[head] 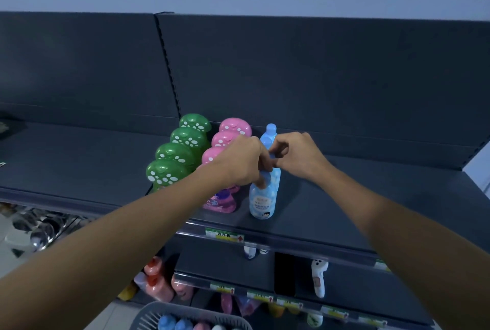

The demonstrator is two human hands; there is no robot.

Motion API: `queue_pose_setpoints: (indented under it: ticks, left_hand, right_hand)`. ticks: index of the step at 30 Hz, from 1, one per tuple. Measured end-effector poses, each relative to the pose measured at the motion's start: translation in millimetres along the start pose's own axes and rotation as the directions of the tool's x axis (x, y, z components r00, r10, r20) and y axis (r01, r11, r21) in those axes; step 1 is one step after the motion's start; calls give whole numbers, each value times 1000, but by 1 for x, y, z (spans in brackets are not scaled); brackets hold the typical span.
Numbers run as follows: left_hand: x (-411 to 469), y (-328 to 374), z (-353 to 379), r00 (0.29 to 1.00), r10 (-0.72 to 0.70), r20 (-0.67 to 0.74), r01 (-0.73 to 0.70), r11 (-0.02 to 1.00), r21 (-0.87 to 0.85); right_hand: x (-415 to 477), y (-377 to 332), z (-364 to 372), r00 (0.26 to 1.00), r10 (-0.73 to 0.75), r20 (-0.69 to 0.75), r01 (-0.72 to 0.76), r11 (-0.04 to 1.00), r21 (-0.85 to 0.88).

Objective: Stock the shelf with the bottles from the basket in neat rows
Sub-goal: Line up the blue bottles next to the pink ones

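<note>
L hand (242,162) gripped near blue btl (263,198) at neck; R hand (301,156) fingers pinched cap (272,156) just behind, right of pink row (230,135).

- You are standing in a shop: the dark metal top shelf (344,197) is retail racking, with a plain back panel (318,77) behind it and a slotted upright (165,64) at that panel's left edge.
- On the top shelf, identical green bottles (172,160) and pink bottles (233,128) stand in files front to back, with a blue bottle (263,202) just right of them.
- The top shelf's front rail carries a green and yellow price label (224,236); more labels (265,296) line the rails below it.
- Below the top shelf you see orange bottles (159,282), to their left hanging metal ladles (42,231), and lowest a grey basket (148,316) of bottles.
</note>
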State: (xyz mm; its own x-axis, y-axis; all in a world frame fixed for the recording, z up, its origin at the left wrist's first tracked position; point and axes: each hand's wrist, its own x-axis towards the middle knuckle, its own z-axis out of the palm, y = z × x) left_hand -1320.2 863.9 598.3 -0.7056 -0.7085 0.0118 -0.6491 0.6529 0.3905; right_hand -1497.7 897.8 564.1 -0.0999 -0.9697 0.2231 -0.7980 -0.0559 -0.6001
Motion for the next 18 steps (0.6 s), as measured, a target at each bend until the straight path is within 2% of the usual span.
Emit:
queue_pose_setpoints:
  ticks: [7,13,18]
  left_hand:
    - [-7,1,3,999,26,-31,-25,999,31]
    - [-15,-3,0,1000,-7,-16,8,999,39]
    - [-22,-13,-13,997,-45,-60,47,998,41]
  right_hand:
    - [-3,-1,0,1000,21,12,-21,999,31]
    - [-3,-9,-4,997,81,18,-80,996,-42]
    - [-8,-24,-11,995,93,-18,-95,991,-100]
